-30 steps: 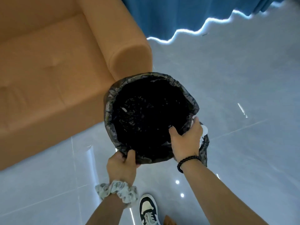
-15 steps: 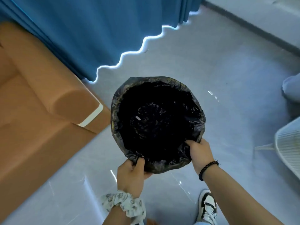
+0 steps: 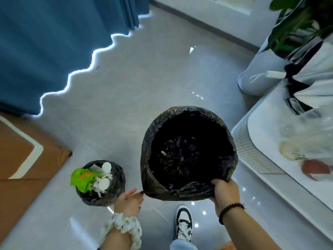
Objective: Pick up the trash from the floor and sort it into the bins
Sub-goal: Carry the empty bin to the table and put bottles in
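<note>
Gripped the large bin (image 3: 189, 152) at its rim in right hand (image 3: 225, 191), for carrying; left hand (image 3: 128, 200) loose, touching liner.

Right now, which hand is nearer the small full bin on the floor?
Left. The left hand is open just beside the small full bin, on its right, while the right hand grips the near rim of the large bin, farther away.

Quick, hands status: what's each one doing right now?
Left hand: open, fingers straight, holding nothing, just beside the large bin.
Right hand: gripping the large bin's near rim.
</note>
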### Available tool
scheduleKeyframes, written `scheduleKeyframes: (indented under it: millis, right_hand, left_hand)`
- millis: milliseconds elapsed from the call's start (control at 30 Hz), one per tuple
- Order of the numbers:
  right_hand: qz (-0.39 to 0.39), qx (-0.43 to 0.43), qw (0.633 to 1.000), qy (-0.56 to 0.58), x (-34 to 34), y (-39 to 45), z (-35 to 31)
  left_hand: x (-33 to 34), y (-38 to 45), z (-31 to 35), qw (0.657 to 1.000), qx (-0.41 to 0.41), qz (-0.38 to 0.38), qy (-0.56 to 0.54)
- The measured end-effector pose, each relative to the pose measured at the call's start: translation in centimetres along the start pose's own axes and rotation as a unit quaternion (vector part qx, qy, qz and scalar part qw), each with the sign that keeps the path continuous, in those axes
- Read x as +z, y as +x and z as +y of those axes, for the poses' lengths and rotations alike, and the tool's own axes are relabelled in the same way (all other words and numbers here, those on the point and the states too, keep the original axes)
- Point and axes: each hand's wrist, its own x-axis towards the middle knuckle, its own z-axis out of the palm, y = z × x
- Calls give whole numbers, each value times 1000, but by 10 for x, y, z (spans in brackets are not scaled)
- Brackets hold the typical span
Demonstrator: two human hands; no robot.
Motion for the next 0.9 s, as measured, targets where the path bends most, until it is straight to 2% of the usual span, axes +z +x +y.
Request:
scheduleKeyframes:
  millis: [67, 133, 233, 300, 500, 667, 900]
  right_hand:
    - [8, 2, 1000, 6, -21, 7, -8]
    - [11, -2, 1000, -3, -35, 14, -15]
    - [28, -18, 999, -30, -50, 22, -18]
    - [47, -31, 998, -41, -52, 22, -19]
    - [59, -83, 995, -20, -46, 21, -27]
    - [54, -161, 985, 29, -31, 12, -40]
    - [125, -197, 972, 21, -16, 31, -59]
  left_hand:
    - [29, -8, 15, 999, 27, 27, -23]
    - [57, -27, 30, 997, 69, 11, -31]
    - [90, -54, 43, 987, 121, -89, 64]
    - [103, -49, 41, 975, 134, -102, 143]
    - [119, -13, 49, 988, -1, -142, 63]
    - [119, 0, 68, 990, -46, -124, 43]
    - [114, 1, 102, 986, -59, -149, 51]
